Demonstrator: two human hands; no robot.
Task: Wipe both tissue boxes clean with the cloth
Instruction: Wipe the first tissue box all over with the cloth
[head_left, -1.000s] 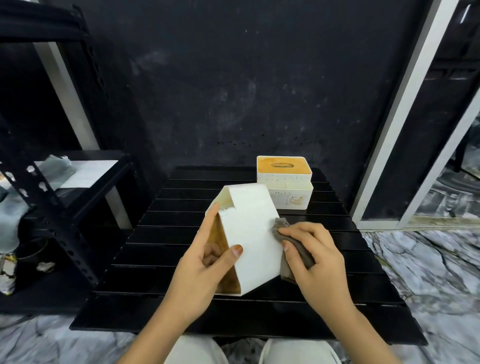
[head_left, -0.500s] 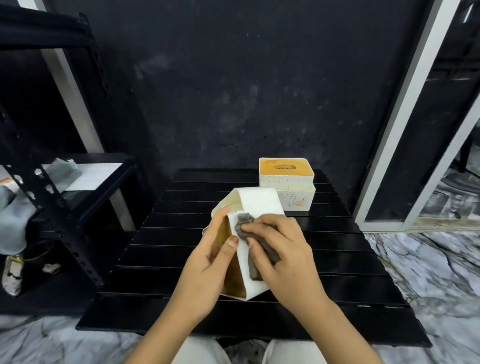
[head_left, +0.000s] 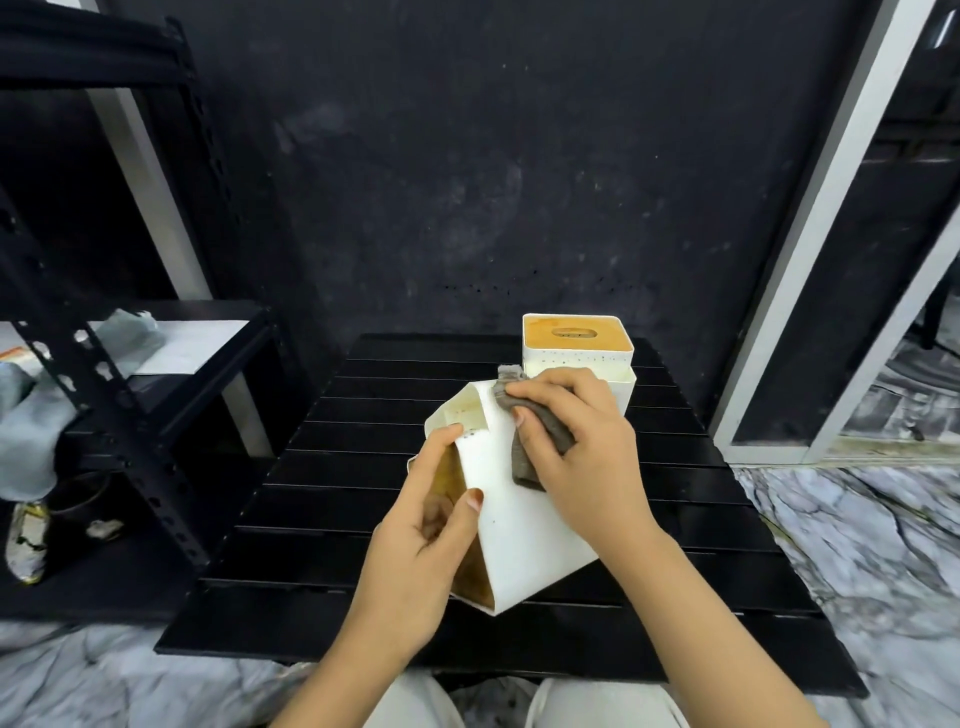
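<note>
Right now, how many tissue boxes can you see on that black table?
2. One tissue box is tilted in the left hand while the right hand rubs the cloth on it; the second box stands at the table's far edge.

We grip a tilted tissue box with our left hand; our right hand presses a cloth against it.

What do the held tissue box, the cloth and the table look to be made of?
Held tissue box: likely matte white plastic, rigid smooth walls; tan lid face, possibly wood-look. Cloth: grey-brown woven fabric, soft, bunched under the right hand. Table: black slats, slightly glossy; painted wood or metal, unclear.
</note>
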